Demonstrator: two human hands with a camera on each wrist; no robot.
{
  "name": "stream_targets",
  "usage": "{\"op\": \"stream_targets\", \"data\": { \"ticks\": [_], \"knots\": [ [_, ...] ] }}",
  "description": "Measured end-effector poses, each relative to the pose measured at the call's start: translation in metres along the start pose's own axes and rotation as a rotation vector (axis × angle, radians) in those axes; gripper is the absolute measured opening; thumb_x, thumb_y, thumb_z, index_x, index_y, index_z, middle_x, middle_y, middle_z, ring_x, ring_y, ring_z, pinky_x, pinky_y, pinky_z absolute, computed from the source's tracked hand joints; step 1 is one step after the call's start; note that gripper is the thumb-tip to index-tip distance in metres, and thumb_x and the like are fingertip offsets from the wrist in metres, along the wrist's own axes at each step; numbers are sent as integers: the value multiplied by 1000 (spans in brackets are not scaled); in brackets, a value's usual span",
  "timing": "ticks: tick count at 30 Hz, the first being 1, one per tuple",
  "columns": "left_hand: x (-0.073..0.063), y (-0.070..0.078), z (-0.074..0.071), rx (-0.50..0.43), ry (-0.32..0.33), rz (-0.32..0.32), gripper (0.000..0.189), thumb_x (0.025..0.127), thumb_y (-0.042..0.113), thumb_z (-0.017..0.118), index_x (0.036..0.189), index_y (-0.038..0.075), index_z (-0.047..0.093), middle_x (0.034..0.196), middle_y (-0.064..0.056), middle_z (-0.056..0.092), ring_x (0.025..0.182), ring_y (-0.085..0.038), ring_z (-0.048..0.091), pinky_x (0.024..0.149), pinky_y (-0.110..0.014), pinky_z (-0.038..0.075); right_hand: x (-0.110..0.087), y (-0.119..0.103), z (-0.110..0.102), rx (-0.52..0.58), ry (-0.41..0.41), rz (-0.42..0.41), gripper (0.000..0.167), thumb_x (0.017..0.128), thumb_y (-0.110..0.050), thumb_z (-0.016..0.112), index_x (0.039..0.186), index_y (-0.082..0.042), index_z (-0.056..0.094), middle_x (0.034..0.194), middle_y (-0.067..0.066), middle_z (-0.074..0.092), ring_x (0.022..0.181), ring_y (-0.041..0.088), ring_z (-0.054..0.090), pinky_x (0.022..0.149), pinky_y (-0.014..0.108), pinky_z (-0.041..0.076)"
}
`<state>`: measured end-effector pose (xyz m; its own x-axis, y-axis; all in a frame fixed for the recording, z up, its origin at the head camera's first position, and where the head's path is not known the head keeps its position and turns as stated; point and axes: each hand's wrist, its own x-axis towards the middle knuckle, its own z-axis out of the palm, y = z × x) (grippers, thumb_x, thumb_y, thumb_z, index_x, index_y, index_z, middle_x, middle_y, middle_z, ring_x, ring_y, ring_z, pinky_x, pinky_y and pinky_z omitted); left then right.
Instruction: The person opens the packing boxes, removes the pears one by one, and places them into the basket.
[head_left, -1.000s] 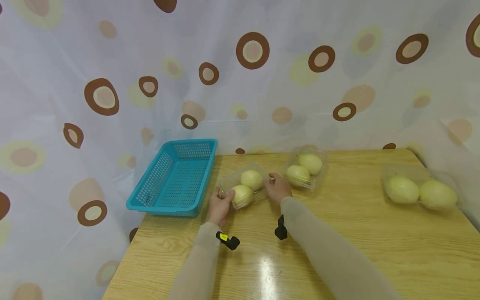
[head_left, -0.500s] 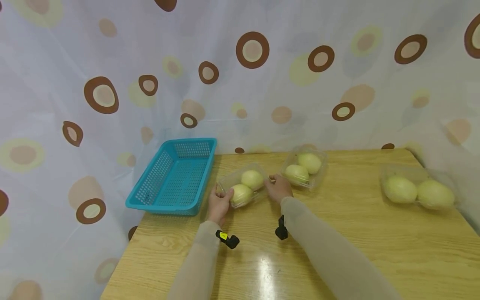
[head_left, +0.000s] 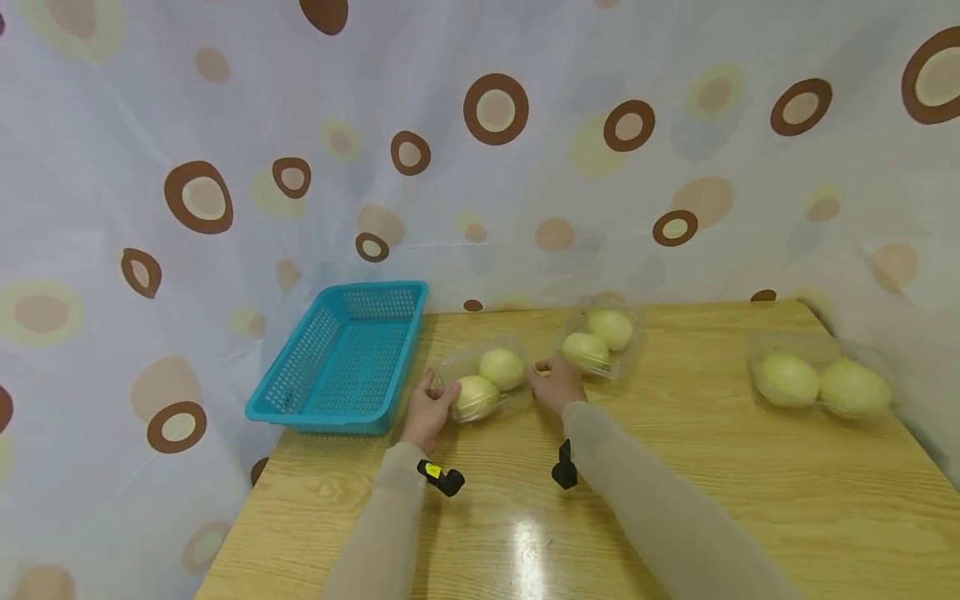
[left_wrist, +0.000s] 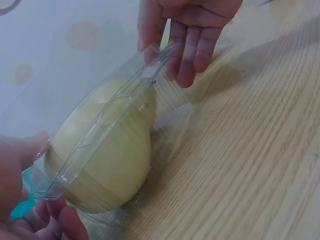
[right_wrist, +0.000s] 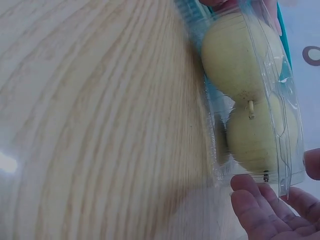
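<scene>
A clear plastic clamshell box (head_left: 489,344) sits on the wooden table in front of the basket. Two pale yellow, round fruits (head_left: 476,397) lie inside it; a short stem shows on one fruit (right_wrist: 240,60) in the right wrist view. My left hand (head_left: 429,412) holds the box's near-left end, thumb above the rim and fingers below. At the opposite end my right hand (head_left: 558,386) pinches the rim's corner. In the left wrist view its fingers (left_wrist: 192,52) reach under the edge of the lid (left_wrist: 112,107).
A blue perforated basket (head_left: 341,417) stands left of my left hand. Behind my right hand is a second clear box with two such fruits (head_left: 609,329). A third box with two fruits (head_left: 787,380) lies near the table's right edge. A patterned curtain (head_left: 555,183) hangs behind the table (head_left: 675,500).
The head view has shifted slightly. Both hands stay at the two ends of the box, with hardly any movement, and the box remains in place beside the basket.
</scene>
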<state>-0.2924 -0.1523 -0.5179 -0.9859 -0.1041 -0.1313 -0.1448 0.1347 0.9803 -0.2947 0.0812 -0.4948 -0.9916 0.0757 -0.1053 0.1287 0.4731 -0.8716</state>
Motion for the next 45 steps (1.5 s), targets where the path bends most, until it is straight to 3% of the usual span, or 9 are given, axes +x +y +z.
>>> {"op": "stream_targets", "data": {
  "ticks": [6, 13, 20, 24, 29, 36, 41, 45],
  "knots": [
    [-4, 3, -5, 23, -47, -15, 81, 91, 30, 68, 154, 12, 22, 104, -8, 46, 74, -16, 44, 62, -26, 43, -16, 1, -3, -12, -11, -2, 44, 96, -32, 56, 130, -3, 56, 122, 15, 61, 103, 28, 62, 91, 47, 47],
    [-11, 3, -5, 23, -68, -23, 81, 90, 29, 69, 154, 11, 22, 94, -5, 45, 66, -13, 44, 60, -26, 42, -25, 6, -5, -36, 2, -45, 44, 96, -30, 55, 129, -1, 57, 117, 15, 65, 101, 28, 64, 88, 46, 49],
    [-23, -1, 0, 39, -83, -9, 78, 92, 29, 67, 154, 10, 23, 97, -8, 46, 68, -14, 46, 59, -26, 43, -40, 11, -14, -78, -16, -75, 46, 96, -30, 55, 128, 3, 57, 84, 7, 72, 75, 17, 68, 83, 43, 51],
    [-28, -3, 2, 39, -95, 0, 79, 91, 31, 67, 154, 12, 23, 98, -8, 47, 67, -14, 46, 58, -25, 43, -48, 13, -19, -85, -28, -94, 45, 96, -28, 56, 128, 4, 58, 98, 12, 71, 82, 21, 68, 80, 44, 52],
    [-34, -4, 1, 31, -96, -4, 79, 90, 32, 68, 154, 13, 24, 99, -8, 46, 65, -12, 44, 57, -25, 43, -54, 16, -20, -186, -13, -156, 44, 96, -29, 56, 124, 5, 61, 119, 18, 64, 101, 31, 64, 87, 48, 50],
    [-41, -7, 0, 37, -104, 6, 77, 91, 29, 68, 153, 11, 26, 102, -9, 45, 59, -11, 43, 54, -24, 44, -64, 18, -20, -297, -23, -191, 43, 97, -29, 54, 121, 5, 62, 109, 17, 68, 99, 32, 65, 86, 48, 51],
    [-42, -4, 0, 16, -102, 10, 75, 91, 25, 68, 152, 10, 27, 101, -9, 46, 56, -11, 43, 53, -24, 45, -69, 15, -22, -387, -38, -224, 44, 98, -30, 50, 122, 4, 62, 111, 18, 67, 99, 35, 64, 84, 50, 51],
    [-43, 0, 0, 15, -109, 0, 74, 92, 25, 67, 152, 10, 27, 101, -10, 46, 57, -11, 45, 53, -24, 47, -70, 14, -20, -448, -30, -248, 40, 99, -30, 49, 115, 3, 65, 104, 15, 69, 90, 32, 66, 78, 48, 53]
  ]
}}
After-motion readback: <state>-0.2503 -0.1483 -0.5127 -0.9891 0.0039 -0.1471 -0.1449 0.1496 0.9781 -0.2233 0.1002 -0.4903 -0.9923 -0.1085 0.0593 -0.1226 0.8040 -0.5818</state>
